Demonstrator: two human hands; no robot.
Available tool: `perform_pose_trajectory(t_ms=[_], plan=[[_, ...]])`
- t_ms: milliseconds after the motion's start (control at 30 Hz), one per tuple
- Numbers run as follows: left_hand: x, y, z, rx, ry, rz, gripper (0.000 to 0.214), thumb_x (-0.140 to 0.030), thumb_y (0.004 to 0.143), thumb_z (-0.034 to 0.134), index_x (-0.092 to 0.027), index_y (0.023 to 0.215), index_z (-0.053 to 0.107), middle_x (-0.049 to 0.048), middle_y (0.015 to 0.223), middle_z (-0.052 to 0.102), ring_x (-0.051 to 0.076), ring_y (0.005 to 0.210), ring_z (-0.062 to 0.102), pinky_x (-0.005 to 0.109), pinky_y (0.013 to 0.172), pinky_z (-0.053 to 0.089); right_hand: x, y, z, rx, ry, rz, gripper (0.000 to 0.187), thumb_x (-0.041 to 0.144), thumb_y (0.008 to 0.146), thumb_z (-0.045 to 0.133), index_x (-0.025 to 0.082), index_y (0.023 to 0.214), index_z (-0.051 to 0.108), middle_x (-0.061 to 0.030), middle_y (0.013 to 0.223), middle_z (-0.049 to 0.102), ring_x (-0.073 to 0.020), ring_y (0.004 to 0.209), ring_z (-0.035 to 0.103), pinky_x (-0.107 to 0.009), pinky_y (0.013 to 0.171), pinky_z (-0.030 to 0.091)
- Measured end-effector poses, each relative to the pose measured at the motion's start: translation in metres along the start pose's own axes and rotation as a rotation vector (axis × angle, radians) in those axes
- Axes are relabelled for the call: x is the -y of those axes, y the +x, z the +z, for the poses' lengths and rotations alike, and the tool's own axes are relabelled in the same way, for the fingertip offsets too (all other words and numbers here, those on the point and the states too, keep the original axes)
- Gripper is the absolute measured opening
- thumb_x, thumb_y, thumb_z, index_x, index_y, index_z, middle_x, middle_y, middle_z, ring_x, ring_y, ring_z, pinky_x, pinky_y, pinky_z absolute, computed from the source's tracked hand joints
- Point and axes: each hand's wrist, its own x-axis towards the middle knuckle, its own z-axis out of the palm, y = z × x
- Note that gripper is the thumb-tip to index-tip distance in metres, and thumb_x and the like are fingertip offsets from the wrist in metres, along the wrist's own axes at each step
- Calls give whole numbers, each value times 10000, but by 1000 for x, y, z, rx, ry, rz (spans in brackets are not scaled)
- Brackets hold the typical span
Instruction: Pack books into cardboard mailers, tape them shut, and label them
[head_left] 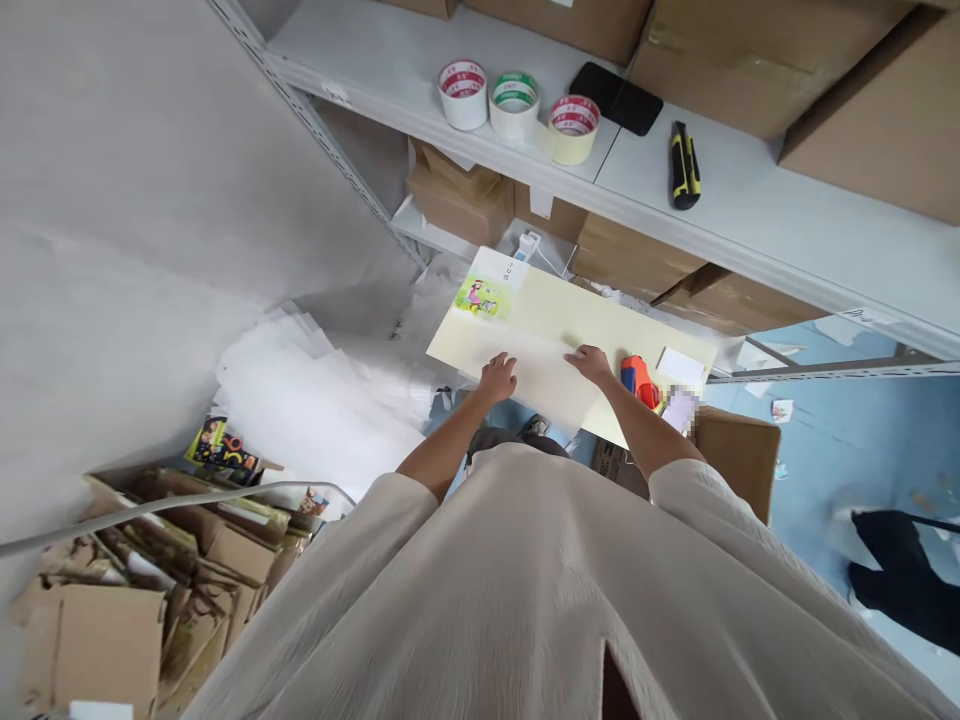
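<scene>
A thin, translucent white packing sheet (536,385) lies over the pale yellow tabletop (622,320) and hangs past its near edge. My left hand (499,378) rests on the sheet's left part with fingers apart. At its upper right edge, my right hand (591,364) has its fingers close together, apparently pinching the sheet. A picture book (484,292) with a drawn figure on a green cover lies at the table's far left, beyond my left hand. Right of my right hand sits an orange and blue tape dispenser (639,382).
On the shelf (637,165) ahead are three tape rolls (516,107), a black phone-like slab (616,97) and a yellow-black utility knife (684,165). White sheets (315,390) are piled at left, above flattened cardboard (150,600). A carton (739,455) stands right of the table.
</scene>
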Motion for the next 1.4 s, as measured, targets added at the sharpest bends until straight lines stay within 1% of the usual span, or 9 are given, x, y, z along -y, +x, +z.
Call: perform_pose_trajectory(t_ms=[100, 233, 333, 533, 667, 833, 1133, 1267, 1400], plan=[[5, 9, 4, 34, 14, 8, 769, -400, 1123, 676, -295, 1852, 454, 198, 1963, 373, 412, 1788, 426, 593, 1429, 419, -8, 13, 2, 13, -36, 12, 282, 524, 1008, 805, 246, 1057, 804, -118, 1065, 826, -314, 1026, 724, -387, 894, 546], [18, 20, 7, 42, 62, -27, 750, -315, 1125, 620, -247, 1852, 452, 223, 1990, 311, 415, 1839, 338, 606, 1447, 385, -14, 12, 8, -226, -54, -23, 465, 520, 1088, 662, 206, 1414, 767, -237, 1443, 753, -441, 1355, 634, -579, 1162, 527], [27, 28, 6, 34, 89, -47, 770, -272, 1101, 624, -188, 1848, 461, 258, 2003, 253, 432, 1865, 278, 631, 1476, 324, -20, -12, 23, -341, -40, 34, 514, 412, 1111, 557, 180, 1549, 696, -273, 1591, 640, -484, 1462, 551, -658, 1255, 451], [32, 41, 4, 0, 105, 146, 860, -298, 1073, 632, -180, 1892, 399, 267, 2002, 253, 475, 1869, 249, 726, 1492, 241, -26, -79, 85, -259, 53, 233, 530, 335, 1087, 507, 205, 1579, 657, -250, 1539, 648, -445, 1448, 585, -630, 1230, 521], [40, 41, 6, 55, 96, 203, 850, -317, 1088, 618, -178, 1896, 392, 267, 1994, 277, 456, 1867, 263, 712, 1491, 254, -22, -94, 112, -245, 38, 282, 647, 426, 1115, 486, 208, 1721, 543, -258, 1650, 602, -457, 1532, 542, -662, 1282, 493], [67, 39, -1, 40, 122, 233, 863, -305, 1102, 571, -135, 1914, 337, 258, 2020, 195, 426, 1898, 163, 714, 1508, 167, -20, -86, 114, -237, -35, 291, 716, 470, 1145, 403, 189, 1801, 465, -268, 1748, 537, -461, 1584, 512, -670, 1318, 463], [117, 46, -30, 20, 148, 115, 911, -319, 1109, 527, -102, 1945, 238, 243, 2036, 115, 417, 1909, 106, 696, 1519, 135, -22, -80, 106, -172, -105, 231, 771, 497, 1151, 394, 128, 1828, 419, -280, 1889, 411, -440, 1737, 389, -647, 1430, 338], [132, 51, -40, 13, 151, 78, 991, -365, 1094, 559, -122, 1964, 152, 254, 2033, 111, 445, 1905, 102, 746, 1503, 137, -26, -79, 103, -115, -148, 184, 820, 494, 1127, 475, 139, 1859, 370, -270, 1953, 320, -434, 1818, 278, -647, 1457, 288], [138, 54, -46, 27, 171, 57, 984, -409, 1100, 566, -101, 1955, 189, 251, 2036, 92, 444, 1906, 93, 729, 1511, 105, -35, -78, 101, -87, -166, 136, 906, 474, 1076, 585, 177, 1890, 322, -239, 1981, 284, -432, 1852, 215, -657, 1467, 263]])
